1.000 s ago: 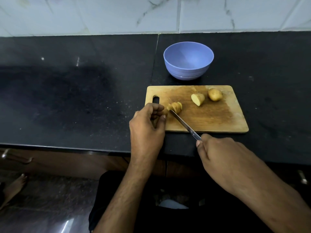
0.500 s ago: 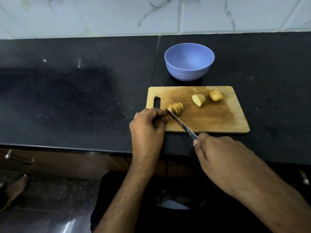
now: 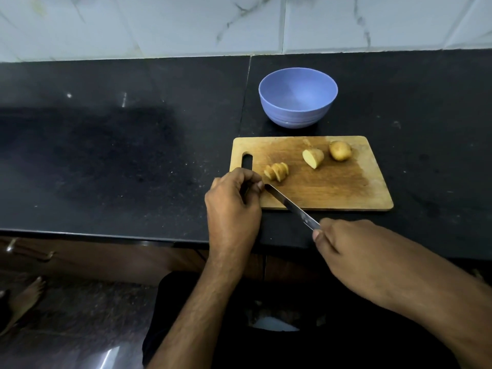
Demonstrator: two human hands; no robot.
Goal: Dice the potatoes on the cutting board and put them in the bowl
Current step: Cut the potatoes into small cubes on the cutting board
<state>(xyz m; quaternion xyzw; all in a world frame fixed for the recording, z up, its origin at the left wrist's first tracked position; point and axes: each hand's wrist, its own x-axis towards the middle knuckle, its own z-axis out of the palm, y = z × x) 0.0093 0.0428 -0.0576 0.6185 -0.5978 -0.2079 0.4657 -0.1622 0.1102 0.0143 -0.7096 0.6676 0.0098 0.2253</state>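
Flanking sliced potato [image 3: 277, 171]: knife [image 3: 290, 205], potato half [image 3: 313, 158], whole potato [image 3: 340, 150].

Cutting board [image 3: 332, 193], centre frame: sliced potato [image 3: 277, 171], half potato [image 3: 313, 158], whole potato [image 3: 340, 150]. Bowl [image 3: 298, 101] above. Right hand [image 3: 354, 251] grips knife [image 3: 291, 206]; left hand [image 3: 233, 206] curled at blade tip.

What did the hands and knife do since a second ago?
The knife in the right hand drew back off the sliced potato; the left hand let go of it, fingers curling by the blade tip. The bowl, cutting board and other potatoes stayed put.
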